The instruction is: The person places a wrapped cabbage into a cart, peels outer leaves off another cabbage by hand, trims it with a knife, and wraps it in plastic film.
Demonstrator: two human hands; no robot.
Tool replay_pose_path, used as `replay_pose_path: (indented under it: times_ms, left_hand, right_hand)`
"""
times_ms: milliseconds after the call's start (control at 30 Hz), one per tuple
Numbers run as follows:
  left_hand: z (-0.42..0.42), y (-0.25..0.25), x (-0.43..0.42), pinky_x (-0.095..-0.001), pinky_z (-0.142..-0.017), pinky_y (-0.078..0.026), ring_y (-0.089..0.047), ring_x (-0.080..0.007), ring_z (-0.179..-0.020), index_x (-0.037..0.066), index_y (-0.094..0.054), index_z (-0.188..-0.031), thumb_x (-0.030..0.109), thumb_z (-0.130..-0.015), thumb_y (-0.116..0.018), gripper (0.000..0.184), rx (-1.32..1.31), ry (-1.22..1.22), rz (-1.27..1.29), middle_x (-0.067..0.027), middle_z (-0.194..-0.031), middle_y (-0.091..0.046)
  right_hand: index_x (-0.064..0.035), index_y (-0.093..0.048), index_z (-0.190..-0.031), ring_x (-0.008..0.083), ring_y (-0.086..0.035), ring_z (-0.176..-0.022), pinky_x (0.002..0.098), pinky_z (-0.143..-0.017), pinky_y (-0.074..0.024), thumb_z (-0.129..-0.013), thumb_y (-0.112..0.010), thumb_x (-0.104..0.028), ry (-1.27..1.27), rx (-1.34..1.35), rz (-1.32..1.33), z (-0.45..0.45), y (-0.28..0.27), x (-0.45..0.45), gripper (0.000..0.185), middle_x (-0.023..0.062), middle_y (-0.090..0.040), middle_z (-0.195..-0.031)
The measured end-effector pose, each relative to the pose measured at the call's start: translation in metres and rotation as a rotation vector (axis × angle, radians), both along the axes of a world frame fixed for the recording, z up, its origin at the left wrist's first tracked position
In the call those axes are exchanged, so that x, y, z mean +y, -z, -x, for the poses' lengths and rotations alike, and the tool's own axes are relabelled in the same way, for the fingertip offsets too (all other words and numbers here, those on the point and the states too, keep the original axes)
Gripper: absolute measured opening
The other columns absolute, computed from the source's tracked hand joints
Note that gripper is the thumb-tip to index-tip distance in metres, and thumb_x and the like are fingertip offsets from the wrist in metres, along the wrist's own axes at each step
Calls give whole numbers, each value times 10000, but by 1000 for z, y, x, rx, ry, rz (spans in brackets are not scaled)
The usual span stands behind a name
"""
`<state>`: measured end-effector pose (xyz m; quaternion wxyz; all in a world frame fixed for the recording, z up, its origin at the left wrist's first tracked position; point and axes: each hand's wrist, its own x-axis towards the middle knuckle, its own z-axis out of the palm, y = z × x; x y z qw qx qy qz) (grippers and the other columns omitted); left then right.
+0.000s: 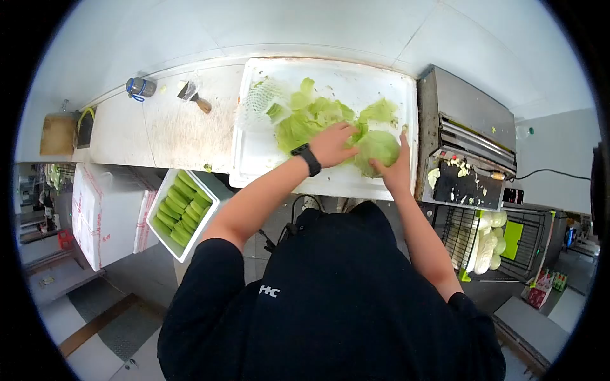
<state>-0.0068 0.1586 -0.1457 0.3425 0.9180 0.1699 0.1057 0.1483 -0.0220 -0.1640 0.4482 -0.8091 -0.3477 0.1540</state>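
A round pale green cabbage point(379, 150) rests in a large white tray point(324, 185). My right hand point(396, 170) grips it from the right and near side, thumb and fingers spread around it. On the cabbage's left is my left hand point(333, 145), a dark watch on its wrist. Its fingers are apart, close to the cabbage and above loose leaves; whether the fingertips touch the cabbage is hard to tell. Loose cabbage leaves point(302, 126) cover the tray's middle, and another leaf point(380, 111) lies behind the cabbage. A white foam net point(259, 100) sits at the tray's left.
Left on the counter are a scraper point(196, 97) and a grey jar point(140, 87). Below stands a foam box point(213, 214) of green gourds. To the right are a metal appliance point(467, 105), a black board with scraps point(460, 181) and a wire cart point(524, 267) holding cabbages.
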Motion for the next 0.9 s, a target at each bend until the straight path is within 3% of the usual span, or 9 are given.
replay_pose_path:
  times_ms: [67,200,267,433,567,700,900]
  left_hand:
    - [-16,2,-13,-422,-974,-475,-562,-360,-1139,86,-548,-1323,308,-864,-688,529,-84,53,78,-166,-1250,-570]
    - [-30,8,-17,-419,-992,-472,-555,-354,-1180,86,-544,-1324,275,-878,-669,501,-59,134,85,-157,-1299,-562]
    - [-26,4,-22,-416,-991,-476,-559,-349,-1182,90,-546,-1322,269,-882,-664,489,-27,120,67,-152,-1310,-559]
    - [-26,-18,-28,-414,-901,-512,-600,-336,-1083,104,-574,-1223,243,-856,-697,411,140,127,-158,-106,-1222,-583]
    - [-12,-25,-37,-417,-870,-513,-601,-336,-1051,94,-573,-1152,224,-817,-733,394,225,100,-168,-100,-1151,-583]
    - [-21,-31,-33,-423,-819,-518,-612,-331,-1008,113,-563,-1113,193,-767,-768,410,203,126,-149,-99,-1113,-579]
    - [-33,-38,-37,-439,-761,-509,-613,-343,-934,86,-590,-881,93,-776,-678,138,343,114,-229,-103,-1040,-572]
  right_hand:
    - [-11,-232,-1520,377,-430,-1334,429,-1104,-383,-615,-911,-303,-147,-298,19,7,-7,-4,1169,258,-420,-1422]
    - [-11,-248,-1509,371,-445,-1331,414,-1089,-406,-592,-923,-330,-145,-1,136,3,-13,-6,1182,254,-422,-1434]
    - [-23,-240,-1501,366,-514,-1267,417,-1051,-438,-583,-931,-285,-144,136,110,-8,-3,-8,1179,242,-464,-1404]
    - [-31,-293,-1491,345,-526,-1270,400,-1048,-443,-574,-932,-276,-281,142,172,-26,-15,-16,1144,225,-490,-1401]
    - [-53,-340,-1480,346,-507,-1290,405,-1060,-446,-535,-942,-287,-480,121,108,-39,-19,-9,1144,203,-478,-1425]
    - [-53,-343,-1484,344,-505,-1293,402,-1063,-444,-536,-933,-285,-522,127,167,-50,-16,-6,1140,208,-478,-1426]
    - [-50,-319,-1496,349,-504,-1292,403,-1069,-437,-543,-926,-330,-608,108,178,-61,-14,1,1164,206,-470,-1437]
